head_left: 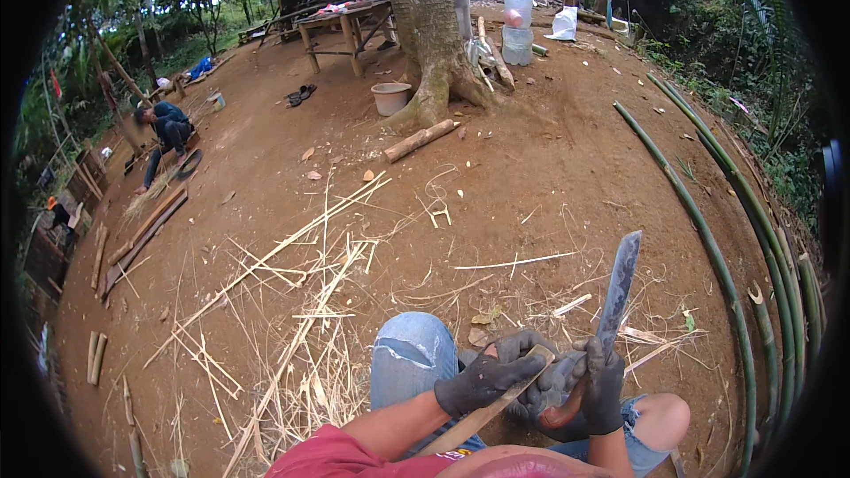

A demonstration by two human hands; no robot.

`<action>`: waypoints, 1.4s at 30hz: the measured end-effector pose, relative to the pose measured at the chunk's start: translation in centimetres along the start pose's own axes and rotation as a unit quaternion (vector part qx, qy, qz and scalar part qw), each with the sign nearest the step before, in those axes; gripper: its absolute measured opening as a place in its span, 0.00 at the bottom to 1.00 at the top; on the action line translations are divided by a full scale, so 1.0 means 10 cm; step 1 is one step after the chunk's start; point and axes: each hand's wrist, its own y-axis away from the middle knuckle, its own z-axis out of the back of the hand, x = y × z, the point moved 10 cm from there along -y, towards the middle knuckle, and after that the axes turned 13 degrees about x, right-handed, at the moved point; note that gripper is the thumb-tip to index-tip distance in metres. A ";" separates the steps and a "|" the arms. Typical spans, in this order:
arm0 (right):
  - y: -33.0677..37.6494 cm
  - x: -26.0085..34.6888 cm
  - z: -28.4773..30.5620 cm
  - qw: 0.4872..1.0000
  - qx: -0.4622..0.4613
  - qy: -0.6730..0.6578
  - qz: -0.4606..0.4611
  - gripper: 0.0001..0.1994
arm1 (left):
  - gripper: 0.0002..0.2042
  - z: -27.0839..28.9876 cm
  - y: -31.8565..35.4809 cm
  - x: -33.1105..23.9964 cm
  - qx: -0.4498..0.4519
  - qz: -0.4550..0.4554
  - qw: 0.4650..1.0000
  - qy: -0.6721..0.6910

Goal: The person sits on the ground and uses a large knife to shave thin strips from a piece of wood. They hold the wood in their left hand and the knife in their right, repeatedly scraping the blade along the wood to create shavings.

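Note:
My left hand (487, 379), in a dark work glove with a hole at one finger, is closed around a flat strip of split bamboo (471, 425). The strip runs from near my body up to the fingertips. To its right my right hand (600, 394), gloved too, grips a machete (620, 288). The long grey blade stands nearly upright, tilted a little right, and a curved reddish-brown handle shows below my fist. The blade is apart from the strip's upper end. My knees, in torn jeans (416, 345), frame both hands.
Pale bamboo slivers (310, 327) litter the soil ahead and left. Long green bamboo poles (699, 212) lie at right. Beyond a short log (421, 142) stand a tree trunk (416, 26), a bucket (390, 99) and a wooden table (345, 13). Another person (168, 131) crouches far left.

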 end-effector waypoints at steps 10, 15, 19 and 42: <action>-0.01 -0.11 0.02 0.999 -0.016 -0.008 -0.031 0.14 | 0.18 -0.10 -0.03 0.10 0.056 0.052 0.997 0.023; -0.03 -0.14 0.05 0.999 -0.020 -0.002 -0.032 0.13 | 0.18 -0.03 -0.04 0.18 0.027 0.056 0.998 -0.008; -0.02 -0.10 0.04 0.999 -0.021 0.000 -0.029 0.13 | 0.18 0.03 -0.08 0.25 0.030 0.036 0.998 -0.029; 0.02 0.07 -0.04 0.999 -0.015 0.026 -0.014 0.13 | 0.17 0.10 0.00 0.16 -0.024 0.060 0.995 -0.074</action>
